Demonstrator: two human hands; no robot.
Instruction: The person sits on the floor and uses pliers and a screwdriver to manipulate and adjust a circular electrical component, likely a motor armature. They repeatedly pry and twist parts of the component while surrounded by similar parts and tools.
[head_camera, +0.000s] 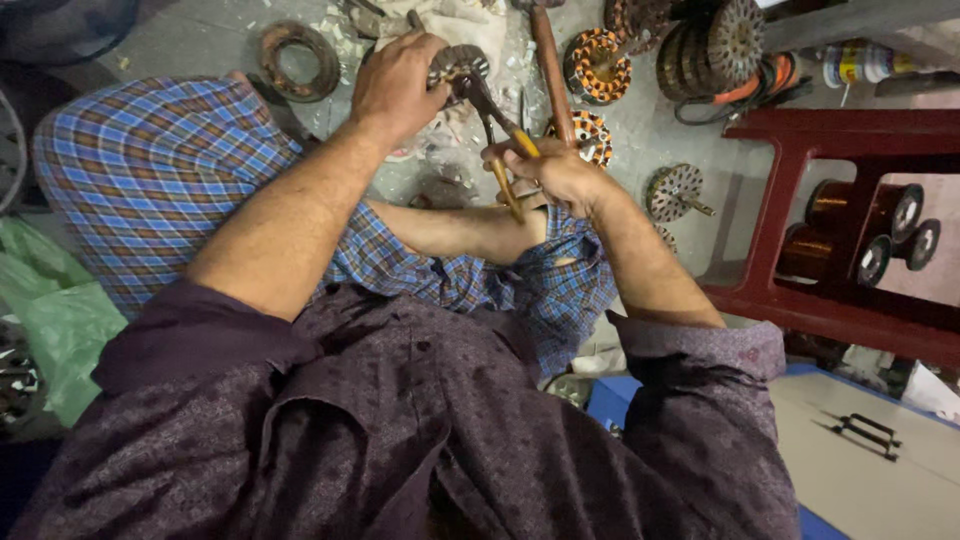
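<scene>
Nearest the camera, the right hand (548, 170) is clamped around the 2 yellow-sleeved handles of a pair of pliers (497, 130), wrist bent inward, forearm running back to a rolled purple cuff above the checked cloth over the knee. The plier nose reaches up and left into a small round motor stator (458, 66), a toothed metal ring. The left hand (395, 85) is closed over the stator's left side, fingers wrapped across its top, elbow out over the raised left knee. The stator is held in the air above the grey floor (640, 130), toward its far edge in view, not resting on anything.

The main risk, as I judge it, is the pliers slipping off whatever the nose grips: the pull is aimed toward the body, so a sudden release could drive the handles into the leg or wrist. The left fingertips lie just beside the nose and could be nicked. A loose left grip would let the ring twist and drop.

Farther out lie a wooden-handled tool (552, 70), 2 orange-wound stators (596, 66), a rusty ring (297, 60), white scraps, and copper wire spools (850, 208) under a red stool (800, 150).
</scene>
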